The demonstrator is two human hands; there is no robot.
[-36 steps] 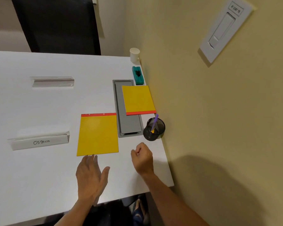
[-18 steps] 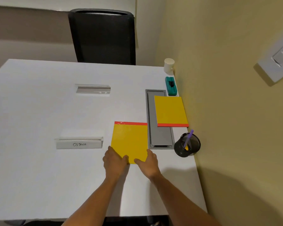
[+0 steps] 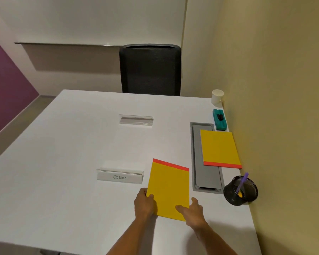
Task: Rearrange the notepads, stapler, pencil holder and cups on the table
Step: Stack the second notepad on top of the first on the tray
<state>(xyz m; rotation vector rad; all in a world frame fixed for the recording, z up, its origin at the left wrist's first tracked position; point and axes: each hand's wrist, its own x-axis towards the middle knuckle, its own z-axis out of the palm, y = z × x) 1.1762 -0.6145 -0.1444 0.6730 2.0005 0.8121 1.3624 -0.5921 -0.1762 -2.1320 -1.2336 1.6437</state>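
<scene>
Notepad point(image 3: 168, 188) has just tilted off square; your left hand point(image 3: 144, 205) and right hand point(image 3: 191, 211) pinch its near corners, starting the rearranging.

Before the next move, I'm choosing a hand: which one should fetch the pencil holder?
Right hand: it is nearer the pencil holder. The left hand would cross the near notepad.

One head-worn camera looks forward and down across the white table point(image 3: 72, 162), close over the near edge, wall along its right.
</scene>
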